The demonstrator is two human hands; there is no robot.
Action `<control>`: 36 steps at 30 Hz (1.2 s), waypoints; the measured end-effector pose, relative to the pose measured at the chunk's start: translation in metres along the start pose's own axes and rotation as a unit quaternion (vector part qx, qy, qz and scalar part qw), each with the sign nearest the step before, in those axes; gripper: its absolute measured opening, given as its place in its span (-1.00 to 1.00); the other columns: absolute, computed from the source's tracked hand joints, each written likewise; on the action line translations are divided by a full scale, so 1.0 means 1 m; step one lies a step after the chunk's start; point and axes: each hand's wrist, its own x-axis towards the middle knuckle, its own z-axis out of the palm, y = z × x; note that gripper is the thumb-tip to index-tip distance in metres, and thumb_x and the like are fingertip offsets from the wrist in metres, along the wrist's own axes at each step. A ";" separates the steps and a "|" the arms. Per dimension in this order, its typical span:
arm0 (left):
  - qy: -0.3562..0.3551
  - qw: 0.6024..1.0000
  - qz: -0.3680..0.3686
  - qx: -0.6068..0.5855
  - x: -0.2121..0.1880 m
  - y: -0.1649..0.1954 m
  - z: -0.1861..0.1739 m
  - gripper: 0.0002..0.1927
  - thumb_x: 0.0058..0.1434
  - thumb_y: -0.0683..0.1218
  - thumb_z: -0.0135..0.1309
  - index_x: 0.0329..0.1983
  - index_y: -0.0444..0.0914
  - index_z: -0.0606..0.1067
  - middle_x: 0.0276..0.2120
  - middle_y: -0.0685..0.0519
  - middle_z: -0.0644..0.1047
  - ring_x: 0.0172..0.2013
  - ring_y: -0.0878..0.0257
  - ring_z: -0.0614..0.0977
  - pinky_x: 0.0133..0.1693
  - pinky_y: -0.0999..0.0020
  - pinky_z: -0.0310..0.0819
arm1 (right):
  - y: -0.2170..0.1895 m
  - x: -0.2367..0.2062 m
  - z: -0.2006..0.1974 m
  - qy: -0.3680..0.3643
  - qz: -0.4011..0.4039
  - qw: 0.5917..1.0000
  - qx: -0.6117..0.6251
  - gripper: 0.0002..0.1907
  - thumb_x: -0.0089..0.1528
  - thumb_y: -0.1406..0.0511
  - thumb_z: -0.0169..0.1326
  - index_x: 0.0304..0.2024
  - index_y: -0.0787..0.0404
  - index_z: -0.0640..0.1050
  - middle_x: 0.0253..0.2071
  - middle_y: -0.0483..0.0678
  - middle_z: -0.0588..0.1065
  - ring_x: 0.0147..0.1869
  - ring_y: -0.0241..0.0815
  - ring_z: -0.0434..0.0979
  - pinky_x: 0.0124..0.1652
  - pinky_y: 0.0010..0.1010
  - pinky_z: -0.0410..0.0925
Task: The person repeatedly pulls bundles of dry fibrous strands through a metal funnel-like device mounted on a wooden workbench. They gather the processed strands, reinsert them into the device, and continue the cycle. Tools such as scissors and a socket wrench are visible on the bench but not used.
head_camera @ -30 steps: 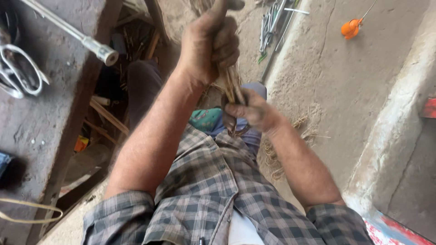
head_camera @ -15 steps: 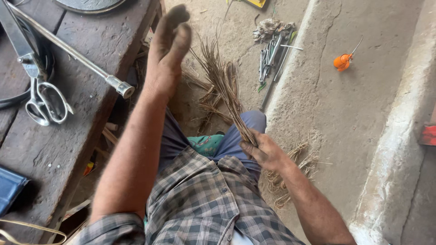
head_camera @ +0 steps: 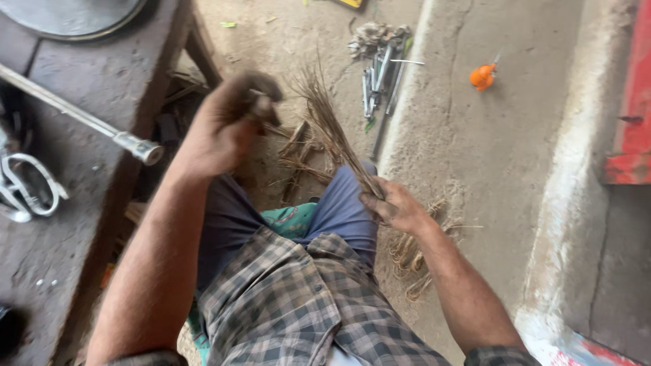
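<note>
Clamped in the right hand (head_camera: 397,207) is a bundle of dry fibres (head_camera: 332,132); left hand (head_camera: 227,125), raised beside it, loosely curled, holding nothing discernible.

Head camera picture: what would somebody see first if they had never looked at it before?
First come the two bare arms in the middle. The right hand pinches a bundle of dry straw-like fibres over the knee, and the left hand is raised beside it, fingers curled. Next the eye jumps to the small orange thing on the concrete floor at upper right, then to the metal rod and scissors on the wooden bench at left.
</note>
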 end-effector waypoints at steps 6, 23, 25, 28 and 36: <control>0.054 0.998 0.005 0.026 -0.004 0.008 -0.011 -0.93 0.53 -0.19 0.01 -0.08 -0.27 0.50 -0.15 0.05 0.59 -0.17 0.28 0.61 -0.09 0.38 0.59 | -0.023 -0.010 0.013 -0.127 0.029 0.982 -0.140 -0.52 0.31 -0.10 -0.06 -0.13 0.14 0.51 -0.43 -0.05 0.46 -0.34 -0.16 0.53 -0.20 -0.17 0.50; -0.465 0.838 -0.108 0.264 0.037 0.070 0.053 -0.80 0.30 0.01 0.07 -0.22 -0.21 0.56 -0.34 0.00 0.63 -0.30 0.18 0.68 -0.12 0.14 0.65 | -0.056 -0.020 0.025 -0.001 -0.353 0.786 -0.507 -0.87 0.32 0.24 0.03 -0.28 0.11 0.54 -0.41 -0.10 0.55 -0.37 -0.22 0.54 -0.19 -0.24 0.50; -0.390 0.893 -0.142 0.174 0.043 0.047 0.015 -0.75 0.24 0.04 0.13 -0.27 -0.24 0.55 -0.34 0.00 0.62 -0.31 0.18 0.65 -0.16 0.13 0.62 | -0.047 -0.031 0.021 0.012 -0.355 0.859 -0.368 -0.82 0.34 0.19 0.06 -0.30 0.11 0.56 -0.46 -0.10 0.56 -0.44 -0.23 0.51 -0.31 -0.27 0.44; -0.279 0.934 -0.211 0.076 0.015 0.025 0.002 -0.71 0.30 0.09 0.11 -0.30 -0.24 0.54 -0.36 -0.02 0.62 -0.29 0.18 0.64 -0.16 0.16 0.61 | -0.042 -0.036 0.011 0.088 -0.204 0.958 -0.182 -0.80 0.31 0.18 0.00 -0.27 0.14 0.54 -0.55 -0.05 0.46 -0.55 -0.20 0.41 -0.44 -0.29 0.38; -0.287 0.806 0.266 0.445 -0.013 0.016 0.070 -0.69 0.36 0.19 0.06 -0.36 -0.07 0.54 -0.32 0.12 0.62 -0.19 0.10 0.61 -0.08 -0.03 0.50 | -0.069 -0.028 0.018 0.061 -0.088 0.876 -0.471 -0.84 0.33 0.22 0.03 -0.15 0.16 0.52 -0.38 -0.05 0.54 -0.30 -0.17 0.58 -0.21 -0.18 0.52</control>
